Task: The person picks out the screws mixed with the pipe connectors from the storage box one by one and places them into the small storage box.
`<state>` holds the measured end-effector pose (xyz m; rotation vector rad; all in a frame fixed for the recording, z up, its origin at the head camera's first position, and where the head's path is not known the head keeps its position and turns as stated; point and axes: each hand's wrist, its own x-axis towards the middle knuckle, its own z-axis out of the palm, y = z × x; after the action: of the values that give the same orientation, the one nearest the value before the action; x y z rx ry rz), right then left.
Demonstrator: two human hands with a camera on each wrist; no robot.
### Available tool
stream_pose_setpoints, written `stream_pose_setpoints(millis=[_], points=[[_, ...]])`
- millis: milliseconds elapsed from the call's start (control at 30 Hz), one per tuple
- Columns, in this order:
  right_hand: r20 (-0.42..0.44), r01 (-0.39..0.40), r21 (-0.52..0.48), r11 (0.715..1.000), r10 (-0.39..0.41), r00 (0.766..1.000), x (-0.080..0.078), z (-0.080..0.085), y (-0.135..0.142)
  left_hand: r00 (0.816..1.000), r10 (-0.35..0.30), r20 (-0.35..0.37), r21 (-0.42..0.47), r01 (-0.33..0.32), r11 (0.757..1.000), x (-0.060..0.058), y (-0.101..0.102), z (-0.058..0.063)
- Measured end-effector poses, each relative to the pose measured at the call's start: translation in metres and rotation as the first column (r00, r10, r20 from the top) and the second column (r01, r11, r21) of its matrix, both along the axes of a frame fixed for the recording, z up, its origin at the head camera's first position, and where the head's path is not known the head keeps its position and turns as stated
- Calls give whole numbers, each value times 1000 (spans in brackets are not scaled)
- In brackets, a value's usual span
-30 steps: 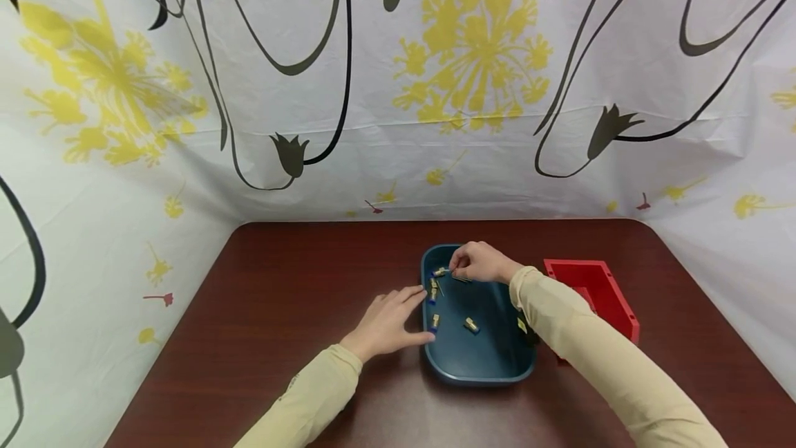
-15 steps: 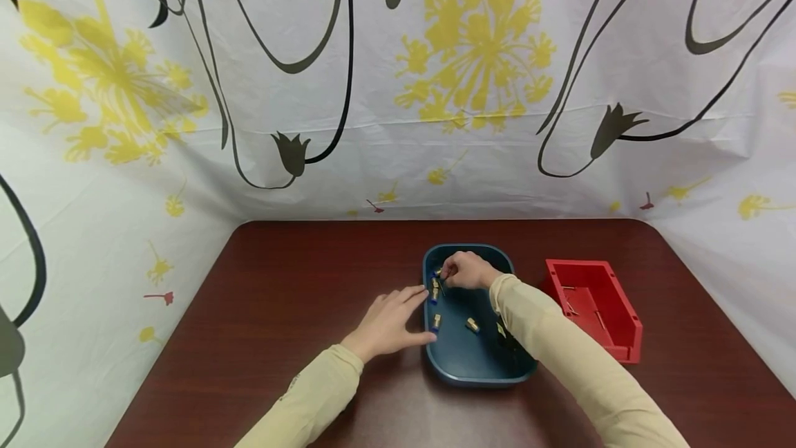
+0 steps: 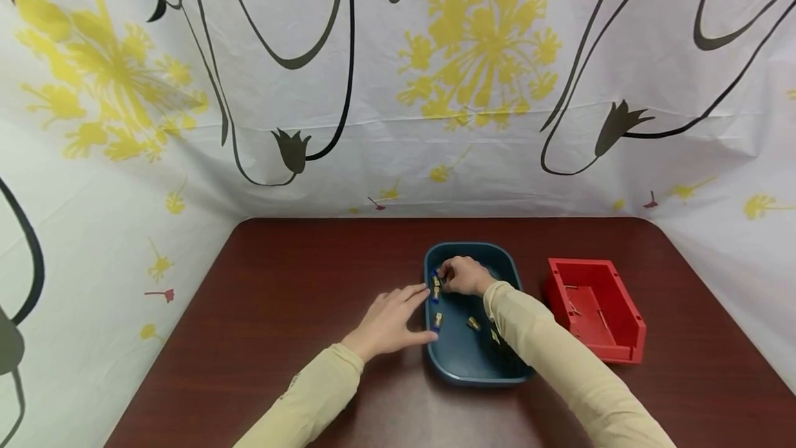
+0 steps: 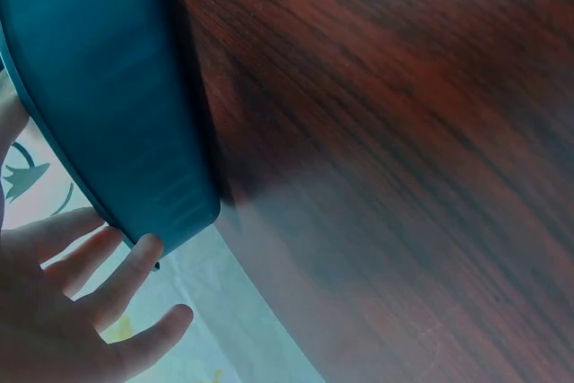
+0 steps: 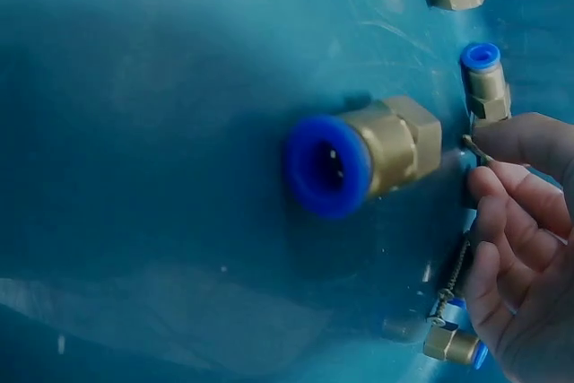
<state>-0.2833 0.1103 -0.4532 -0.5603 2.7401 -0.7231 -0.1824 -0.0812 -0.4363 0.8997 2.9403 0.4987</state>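
Observation:
A blue-green tray (image 3: pixel 460 361) holds several brass push-in fittings with blue collars, one fitting (image 3: pixel 474 323) near its middle and others, such as this fitting (image 3: pixel 438 321), along the left wall. My right hand (image 3: pixel 465 275) reaches into the back left of the tray. Between thumb and fingers it pinches a thin screw (image 5: pixel 480 152), mostly hidden by the fingers. Another threaded screw (image 5: pixel 456 275) lies close below the fingers, near a fitting (image 5: pixel 448 345). My left hand (image 3: pixel 388 323) rests with spread, fairly straight fingers against the tray's left rim; its fingertips (image 4: pixel 148 247) touch the outer wall.
Right of the tray stands a red bin (image 3: pixel 628 323) with several thin screws on its floor. Both stand on a dark brown wooden table (image 3: pixel 298 282). A patterned cloth (image 3: pixel 373 123) hangs behind and beside the table.
My right hand has moved left and slightly nearer inside the tray, and the sleeve has uncovered more of the red bin. My left hand stays against the rim.

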Motion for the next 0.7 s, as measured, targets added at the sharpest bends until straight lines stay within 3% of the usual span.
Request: stream_pose_setpoints(millis=[267, 700], points=[[-16, 15, -8, 1000, -15, 1000, 3, -3, -1, 1000, 2, -14, -3, -2, 1000, 1, 1, 2], [-3, -25, 48, 999, 25, 1000, 1, -1, 0, 1000, 5, -14, -9, -5, 1000, 1, 1, 2]])
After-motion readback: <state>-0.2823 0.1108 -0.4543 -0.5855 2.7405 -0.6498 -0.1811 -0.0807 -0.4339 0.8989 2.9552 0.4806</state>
